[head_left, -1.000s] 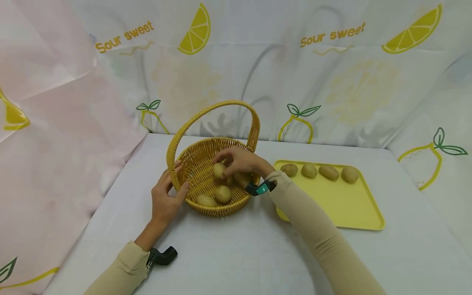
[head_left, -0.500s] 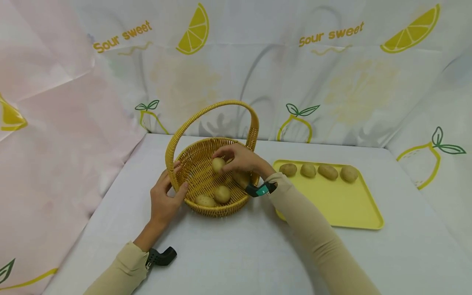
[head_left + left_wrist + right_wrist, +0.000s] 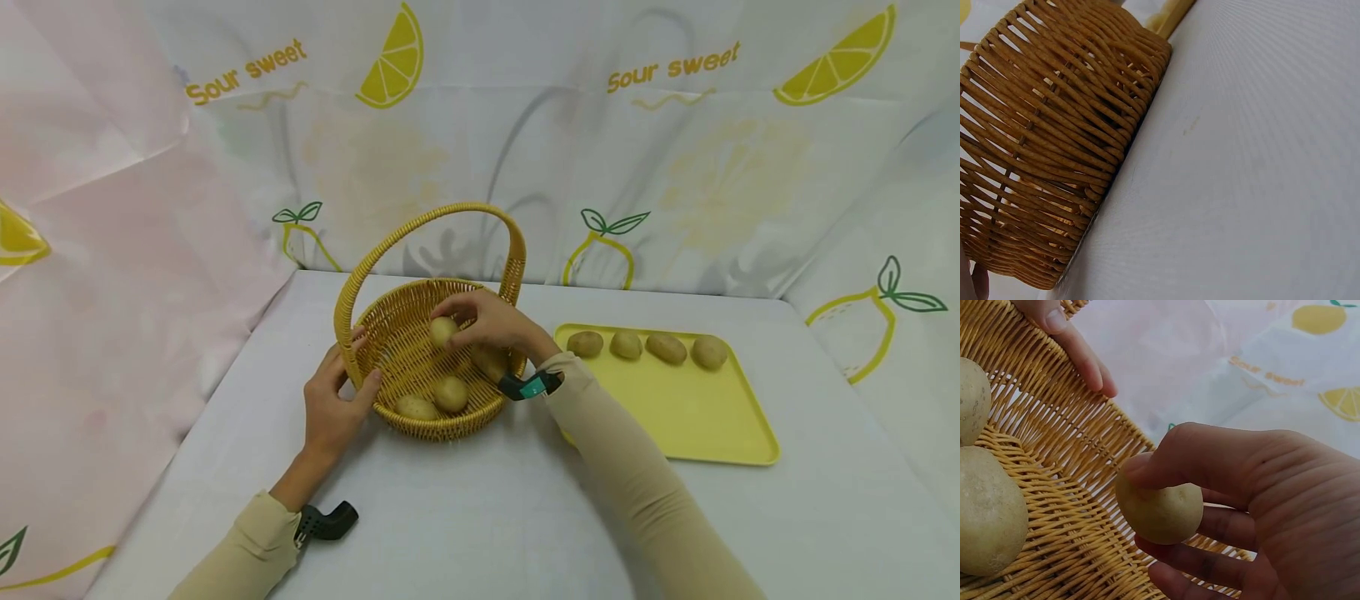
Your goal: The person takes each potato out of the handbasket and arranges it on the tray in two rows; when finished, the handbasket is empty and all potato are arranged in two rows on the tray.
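A yellow wicker basket (image 3: 397,425) with a tall hooped handle stands on the table. My left hand (image 3: 332,412) grips its left rim beside the handle's foot, thumb at the inner side; the left wrist view is mostly the basket's woven outer wall (image 3: 1054,137). Inside the basket, my right hand (image 3: 491,321) pinches a small round potato (image 3: 1163,509) between thumb and fingers, over the woven floor. Two potatoes lie near the front wall, a paler oval potato (image 3: 416,407) and a round potato (image 3: 451,394). Another potato (image 3: 490,360) sits partly hidden below my right wrist.
A yellow tray (image 3: 697,417) lies to the right of the basket, with several potatoes in a row along its back edge, among them an oblong potato (image 3: 666,348). My right forearm crosses the tray's left side. A lemon-printed cloth (image 3: 480,125) hangs behind the white table.
The pinched potato has risen slightly toward the back of the basket in my right hand. My left hand keeps its grip on the rim, and the other potatoes stay put.
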Available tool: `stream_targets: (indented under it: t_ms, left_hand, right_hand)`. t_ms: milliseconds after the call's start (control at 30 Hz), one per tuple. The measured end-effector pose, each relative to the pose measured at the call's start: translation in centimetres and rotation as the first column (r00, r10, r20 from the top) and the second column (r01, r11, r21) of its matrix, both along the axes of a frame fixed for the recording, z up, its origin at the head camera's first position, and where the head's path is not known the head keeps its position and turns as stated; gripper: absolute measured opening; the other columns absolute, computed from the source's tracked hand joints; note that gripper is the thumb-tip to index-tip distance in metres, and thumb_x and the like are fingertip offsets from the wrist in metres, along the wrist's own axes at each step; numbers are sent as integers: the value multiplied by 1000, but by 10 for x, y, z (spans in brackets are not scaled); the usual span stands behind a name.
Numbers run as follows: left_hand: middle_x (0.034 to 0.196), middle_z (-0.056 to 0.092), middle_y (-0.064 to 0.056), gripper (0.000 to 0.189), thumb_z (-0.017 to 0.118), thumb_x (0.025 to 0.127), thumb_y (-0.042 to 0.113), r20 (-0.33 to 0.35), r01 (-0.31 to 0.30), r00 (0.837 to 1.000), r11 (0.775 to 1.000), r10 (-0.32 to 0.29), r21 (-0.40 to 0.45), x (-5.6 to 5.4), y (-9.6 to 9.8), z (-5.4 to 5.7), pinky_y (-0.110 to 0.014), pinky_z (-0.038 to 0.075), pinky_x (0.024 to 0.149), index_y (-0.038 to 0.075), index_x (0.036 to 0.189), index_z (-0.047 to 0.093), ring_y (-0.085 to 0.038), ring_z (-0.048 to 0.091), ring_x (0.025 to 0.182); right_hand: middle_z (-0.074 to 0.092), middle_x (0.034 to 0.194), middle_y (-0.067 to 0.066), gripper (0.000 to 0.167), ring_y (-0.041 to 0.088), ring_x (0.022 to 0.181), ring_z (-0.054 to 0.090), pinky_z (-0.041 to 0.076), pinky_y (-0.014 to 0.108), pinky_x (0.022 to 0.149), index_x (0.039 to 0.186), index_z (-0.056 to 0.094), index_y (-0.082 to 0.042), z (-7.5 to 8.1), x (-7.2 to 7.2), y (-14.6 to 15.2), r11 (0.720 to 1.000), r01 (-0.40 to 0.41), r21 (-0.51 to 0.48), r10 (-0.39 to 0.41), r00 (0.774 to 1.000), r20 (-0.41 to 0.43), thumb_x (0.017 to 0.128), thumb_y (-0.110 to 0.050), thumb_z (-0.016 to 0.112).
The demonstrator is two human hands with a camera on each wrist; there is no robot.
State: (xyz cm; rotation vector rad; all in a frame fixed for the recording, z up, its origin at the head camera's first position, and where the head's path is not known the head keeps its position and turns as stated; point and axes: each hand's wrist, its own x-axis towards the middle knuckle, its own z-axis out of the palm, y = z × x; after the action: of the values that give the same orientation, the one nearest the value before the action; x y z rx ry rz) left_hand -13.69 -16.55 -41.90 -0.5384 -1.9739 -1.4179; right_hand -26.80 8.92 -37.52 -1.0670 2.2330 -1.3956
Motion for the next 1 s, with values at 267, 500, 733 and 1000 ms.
stream_targets:
  t_ms: [267, 500, 733, 1000]
  left_hand:
    - [138, 56, -34, 45, 69, 85, -16, 13, 2, 1000, 1000, -2, -2, 2, 2, 5, -25, 48, 102, -18, 130, 62, -53, 52, 129]
    - [137, 57, -34, 46, 69, 86, -14, -17, -2, 1000, 1000, 2, 4, 0, 2, 2, -27, 49, 102, -15, 131, 63, -53, 53, 128]
    - [138, 57, -32, 46, 69, 85, -16, 2, -7, 1000, 1000, 7, -4, 1, 1, 4, -27, 49, 102, -16, 130, 63, -53, 53, 128]
    - [139, 57, -32, 46, 69, 85, -15, 15, -13, 1000, 1000, 13, -2, 1, 1, 2, -28, 48, 102, -17, 130, 62, -52, 53, 129]
  right_hand:
    - [69, 125, 0, 46, 16, 112, 65, 49, 34, 100, 131, 70, -5, 2, 2, 4, 999, 36, 16, -36, 999, -1, 87, -7, 83]
    - [67, 130, 3, 47, 17, 114, 65, 50, 36, 101, 132, 70, -2, 12, 8, 10, 999, 37, -4, -37, 998, -43, 88, -10, 82]
    - [67, 133, 4, 48, 19, 116, 64, 54, 38, 98, 133, 69, -1, 15, 12, 17, 998, 43, -35, -44, 999, -21, 88, -8, 83]
    - [69, 131, 6, 49, 19, 116, 65, 52, 40, 99, 133, 69, -1, 19, 16, 25, 996, 85, -27, -87, 994, -67, 87, -9, 83]
